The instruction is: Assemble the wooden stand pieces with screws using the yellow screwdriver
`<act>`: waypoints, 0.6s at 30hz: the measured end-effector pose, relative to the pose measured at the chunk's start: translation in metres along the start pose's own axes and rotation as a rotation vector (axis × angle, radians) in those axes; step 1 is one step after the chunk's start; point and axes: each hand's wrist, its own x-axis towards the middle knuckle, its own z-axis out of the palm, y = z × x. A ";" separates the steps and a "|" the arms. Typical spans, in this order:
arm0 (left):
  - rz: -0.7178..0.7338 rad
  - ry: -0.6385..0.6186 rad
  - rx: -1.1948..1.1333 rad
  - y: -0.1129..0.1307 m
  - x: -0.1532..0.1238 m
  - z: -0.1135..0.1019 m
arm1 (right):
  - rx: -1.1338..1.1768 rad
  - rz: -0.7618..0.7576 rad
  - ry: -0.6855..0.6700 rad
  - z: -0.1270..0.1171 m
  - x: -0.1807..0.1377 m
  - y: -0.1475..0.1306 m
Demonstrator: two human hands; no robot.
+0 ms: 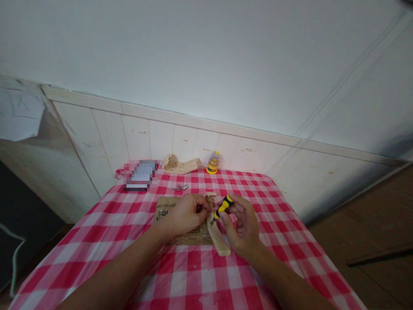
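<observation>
The worktop (pixel 277 202) has a red and white checked cloth on it. Its back edge sits right against the wooden wall boards. On the right the cloth drops off to a brown floor (pixel 364 241), and there is bare cloth near the front and on both sides of the hands.

A brown board (pixel 165 212) lies under the hands. It has dark print on it, but the words are too small to read.

The left hand (pixel 187 214) is curled shut, with its fingertips at the top end of a wooden strip (pixel 219 241). I cannot tell what they pinch. The right hand (pixel 241 224) grips a yellow and black screwdriver (pixel 222 207), which leans with its tip down on the strip.

Some screws (pixel 180 187) lie just behind. A little yellow jar (pixel 213 162) and a curvy wood piece (pixel 180 165) sit by the wall
</observation>
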 end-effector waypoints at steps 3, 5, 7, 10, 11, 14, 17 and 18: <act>-0.042 0.107 0.056 0.001 0.001 -0.001 | -0.003 0.007 0.021 0.001 0.000 0.000; -0.049 0.161 0.127 0.002 0.003 -0.001 | 0.008 0.010 0.036 0.002 0.000 0.001; -0.037 0.178 0.185 0.003 0.003 -0.002 | 0.024 0.019 0.050 0.003 0.002 0.002; -0.012 0.128 0.210 0.003 0.003 -0.003 | 0.058 0.037 0.082 0.005 0.005 0.004; -0.008 0.112 0.209 0.003 0.003 -0.003 | 0.073 0.047 0.103 0.006 0.007 0.006; 0.001 0.095 0.208 0.002 0.002 -0.002 | 0.117 0.084 0.180 0.010 0.010 0.012; 0.016 0.097 0.194 -0.001 0.002 -0.001 | 0.127 0.120 0.186 0.015 0.009 0.017; 0.019 0.098 0.188 -0.002 0.002 -0.001 | 0.125 0.133 0.177 0.016 0.009 0.018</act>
